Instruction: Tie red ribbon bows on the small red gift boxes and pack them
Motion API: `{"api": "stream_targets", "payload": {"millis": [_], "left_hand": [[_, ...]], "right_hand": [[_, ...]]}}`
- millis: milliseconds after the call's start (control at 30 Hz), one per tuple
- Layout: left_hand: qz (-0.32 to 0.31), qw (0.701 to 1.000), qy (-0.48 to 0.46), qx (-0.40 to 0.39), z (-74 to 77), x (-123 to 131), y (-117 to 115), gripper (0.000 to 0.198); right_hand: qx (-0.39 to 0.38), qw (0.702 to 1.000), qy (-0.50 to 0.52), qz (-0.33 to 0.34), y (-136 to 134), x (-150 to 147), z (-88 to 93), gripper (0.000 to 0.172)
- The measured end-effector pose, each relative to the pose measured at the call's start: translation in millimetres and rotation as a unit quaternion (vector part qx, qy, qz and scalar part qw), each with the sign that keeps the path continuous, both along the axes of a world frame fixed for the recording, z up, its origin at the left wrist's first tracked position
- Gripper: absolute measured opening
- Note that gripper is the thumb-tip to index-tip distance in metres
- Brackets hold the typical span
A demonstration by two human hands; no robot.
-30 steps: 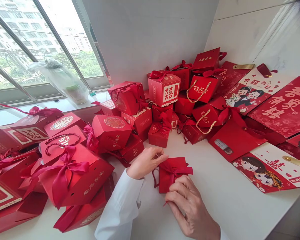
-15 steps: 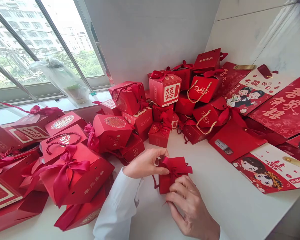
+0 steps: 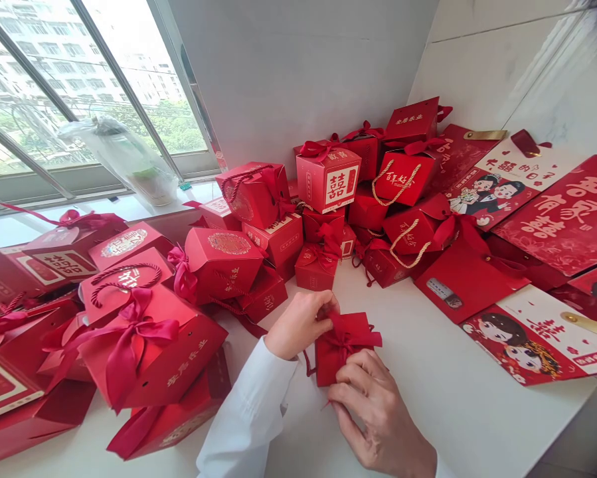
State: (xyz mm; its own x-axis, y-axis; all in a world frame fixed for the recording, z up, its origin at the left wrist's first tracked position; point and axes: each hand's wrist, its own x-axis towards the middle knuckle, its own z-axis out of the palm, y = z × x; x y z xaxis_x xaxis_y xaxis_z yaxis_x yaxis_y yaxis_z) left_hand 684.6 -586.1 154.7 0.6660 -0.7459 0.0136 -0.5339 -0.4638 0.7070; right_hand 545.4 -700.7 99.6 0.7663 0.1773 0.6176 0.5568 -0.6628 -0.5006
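Observation:
A small red gift box (image 3: pixel 327 364) sits on the white table in front of me, with a red ribbon (image 3: pixel 345 340) tied in a bow on its top and a twisted cord handle hanging at its left side. My left hand (image 3: pixel 303 324) pinches a loop of the ribbon at the box's upper left, thumb and forefinger together. At the near right corner, my right hand (image 3: pixel 375 411) has its fingers closed on a ribbon end; a thin red tip sticks out by the thumb. The fingers hide part of the box's near side.
Many finished red boxes (image 3: pixel 223 262) with bows and cords are heaped at the left and back. Red and white envelopes (image 3: pixel 542 332) printed with cartoon couples lie at the right. A plastic-wrapped cup (image 3: pixel 149 176) rests on the windowsill. The table's right edge (image 3: pixel 560 435) is near.
My left hand has shifted slightly up and right, drawing its ribbon loop up from the box top. The right hand and the box stay almost still.

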Motion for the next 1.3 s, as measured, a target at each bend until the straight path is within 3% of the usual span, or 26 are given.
{"api": "stream_targets", "payload": {"millis": [133,300,533,733,933,1200,1300], "left_hand": [[0.068,0.994,-0.076,-0.035,-8.8,4,-5,0.008],[0.077,0.994,-0.068,-0.049,-13.5,5,-8,0.024],[0.118,0.987,-0.111,0.003,-18.8,5,-10,0.037],[0.138,0.971,-0.165,0.106,-12.6,0,-15,0.035],[0.12,0.973,-0.157,0.116,-9.8,0,-14,0.039],[0.038,0.99,-0.088,0.101,-6.2,2,4,0.037],[0.053,0.989,-0.097,0.094,-9.8,5,3,0.033]], "right_hand": [[-0.002,1.0,-0.014,-0.007,1,0,1.5,0.019],[-0.014,1.0,-0.023,-0.013,1,0,2.0,0.019],[-0.019,0.999,-0.029,-0.009,0,0,-1.3,0.021],[-0.012,1.0,-0.028,-0.007,-1,1,-0.6,0.022],[-0.02,0.999,-0.025,-0.011,0,-1,-3.0,0.022],[-0.041,0.999,-0.018,-0.023,2,-2,-5.2,0.021],[-0.039,0.999,-0.018,-0.027,3,-2,-4.3,0.023]]}}
